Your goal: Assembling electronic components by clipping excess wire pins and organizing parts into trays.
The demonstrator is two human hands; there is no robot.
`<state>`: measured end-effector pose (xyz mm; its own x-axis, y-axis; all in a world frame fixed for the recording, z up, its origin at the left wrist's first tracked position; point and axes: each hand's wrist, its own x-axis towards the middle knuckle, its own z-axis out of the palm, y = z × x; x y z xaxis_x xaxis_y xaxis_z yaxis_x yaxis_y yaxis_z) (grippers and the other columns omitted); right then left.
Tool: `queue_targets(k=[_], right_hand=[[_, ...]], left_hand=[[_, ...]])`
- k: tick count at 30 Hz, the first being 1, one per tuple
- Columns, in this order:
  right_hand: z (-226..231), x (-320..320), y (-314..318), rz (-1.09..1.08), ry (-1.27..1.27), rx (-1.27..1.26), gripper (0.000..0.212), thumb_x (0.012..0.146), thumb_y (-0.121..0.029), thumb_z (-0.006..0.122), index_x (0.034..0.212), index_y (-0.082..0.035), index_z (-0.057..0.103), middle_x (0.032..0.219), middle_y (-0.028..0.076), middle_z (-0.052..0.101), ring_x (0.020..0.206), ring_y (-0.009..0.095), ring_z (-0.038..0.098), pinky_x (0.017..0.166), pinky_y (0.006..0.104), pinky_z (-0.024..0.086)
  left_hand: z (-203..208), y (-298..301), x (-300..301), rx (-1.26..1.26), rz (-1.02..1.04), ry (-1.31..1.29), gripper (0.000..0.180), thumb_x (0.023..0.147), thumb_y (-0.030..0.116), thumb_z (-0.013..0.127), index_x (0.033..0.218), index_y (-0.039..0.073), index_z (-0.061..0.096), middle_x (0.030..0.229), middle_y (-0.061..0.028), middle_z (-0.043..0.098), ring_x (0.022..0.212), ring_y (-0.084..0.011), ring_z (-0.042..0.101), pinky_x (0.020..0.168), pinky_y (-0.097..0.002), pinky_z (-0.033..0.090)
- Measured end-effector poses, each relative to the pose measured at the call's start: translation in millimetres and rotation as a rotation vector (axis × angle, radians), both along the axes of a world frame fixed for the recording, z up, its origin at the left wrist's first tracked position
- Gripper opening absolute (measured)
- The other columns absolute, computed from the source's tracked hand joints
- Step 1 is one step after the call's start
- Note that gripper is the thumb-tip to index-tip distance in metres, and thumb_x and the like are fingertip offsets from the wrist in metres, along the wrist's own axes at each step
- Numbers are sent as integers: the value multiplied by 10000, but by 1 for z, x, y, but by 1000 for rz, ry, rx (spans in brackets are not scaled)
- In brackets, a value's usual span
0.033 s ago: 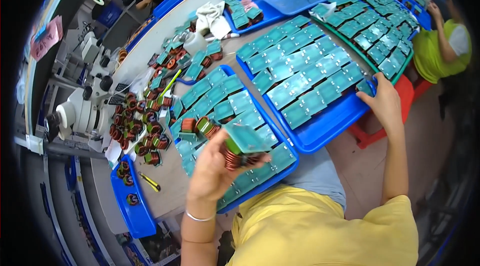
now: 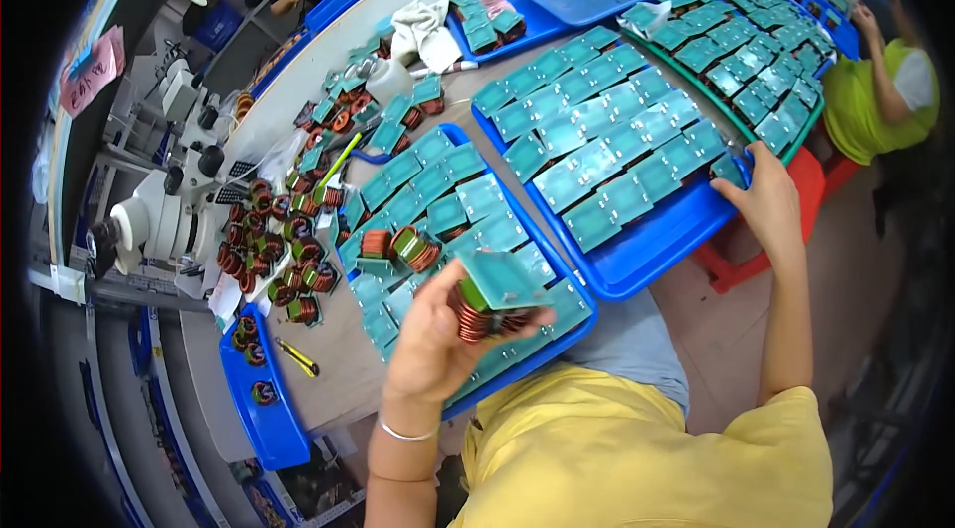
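My left hand [image 2: 438, 334] is closed round a copper-wound coil [image 2: 482, 321] with a square green circuit board [image 2: 500, 277] on its top, held tilted above the near blue tray [image 2: 587, 317]. Rows of like green-board coils fill much of that tray, and two coils, one of them a green-and-copper coil [image 2: 415, 248], lie on their sides on the boards. My right hand [image 2: 768, 195] is at the right edge of the second blue tray [image 2: 637, 272], thumb and fingers pinched about a small green-board piece [image 2: 727, 169]; its underside is hidden.
Loose coils [image 2: 264, 240] are heaped at the left, beside microscopes [image 2: 149, 215]. A small blue tray [image 2: 261, 419] and a yellow utility knife [image 2: 297, 357] lie near the left edge. A green tray [image 2: 756, 61] of boards, a red stool [image 2: 731, 264] and a person in yellow-green [image 2: 885, 100] are at right.
My left hand has shifted slightly to the right with the board-topped coil in it. My right hand stays at the edge of the second tray.
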<state>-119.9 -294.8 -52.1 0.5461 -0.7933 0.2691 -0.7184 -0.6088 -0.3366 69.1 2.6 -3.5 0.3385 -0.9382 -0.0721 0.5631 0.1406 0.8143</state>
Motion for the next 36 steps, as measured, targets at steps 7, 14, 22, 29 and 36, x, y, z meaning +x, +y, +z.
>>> queue_targets(k=[7,14,22,29,36], right_hand=[[36,8,70,300,-695,614,406,716,-237,733,938,-14,477,1036,130,563,878,173,547,726,293,436],[36,24,135,852,-863,875,591,645,-189,815,1093,-27,465,1045,91,588,895,114,545,753,257,465],[34,22,140,669,-752,943,539,650,-207,815,1027,-25,476,930,64,609,780,66,564,615,213,481],[29,23,139,729,-774,783,558,644,-229,814,1041,-14,486,919,61,592,787,97,557,710,239,472],[36,19,126,819,-702,1224,475,611,-193,816,862,-58,437,1101,194,564,912,166,536,834,301,420]], left_hand=[[-16,2,-38,-69,-108,373,702,861,406,554,1311,-61,286,1307,-279,371,1175,-454,423,980,-452,397],[-21,-5,-60,-162,-155,475,614,923,405,386,1360,-1,241,1350,-198,363,1257,-466,297,1059,-504,263],[-19,-2,-68,19,-35,294,578,927,346,441,1343,-14,264,1298,-168,429,1218,-325,414,1017,-461,326],[-25,-1,-69,48,48,171,559,881,127,564,1334,-34,280,1227,-143,483,1115,-254,511,937,-376,428],[-30,1,-65,28,-53,292,558,865,166,598,1299,-26,305,1201,-126,494,1080,-216,533,901,-355,461]])
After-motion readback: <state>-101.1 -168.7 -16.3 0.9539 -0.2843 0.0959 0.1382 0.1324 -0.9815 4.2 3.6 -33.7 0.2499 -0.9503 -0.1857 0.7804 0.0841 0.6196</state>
